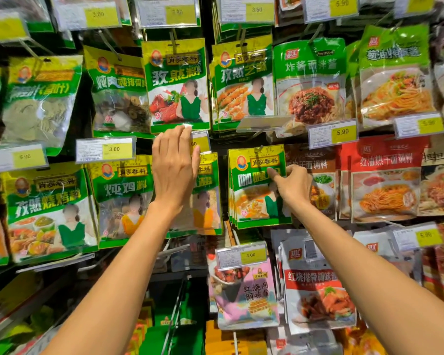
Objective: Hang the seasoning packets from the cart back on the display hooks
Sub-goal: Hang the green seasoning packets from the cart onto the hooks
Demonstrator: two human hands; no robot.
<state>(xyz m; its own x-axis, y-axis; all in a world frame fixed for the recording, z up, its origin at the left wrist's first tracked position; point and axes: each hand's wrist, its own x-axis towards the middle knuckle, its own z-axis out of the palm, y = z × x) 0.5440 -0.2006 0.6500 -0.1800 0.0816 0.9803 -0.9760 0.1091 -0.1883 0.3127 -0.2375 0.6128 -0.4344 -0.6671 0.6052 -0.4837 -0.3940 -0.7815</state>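
Mid-frame, my right hand point(292, 185) pinches the curry packet point(251, 180), my left hand point(174, 170) lies open left of it; I should square its hole to the hook point(259, 149) before pushing.

Obs: seasoning packet point(251, 201) is glossy plastic film, smooth, with glare streaks across the print. Spice packet point(121, 108): clear plastic window, dried rough pieces visible through it. Price holders point(105, 149): transparent shiny plastic over matt paper labels. Hooks point(109, 46): thin metal wire, dull finish.
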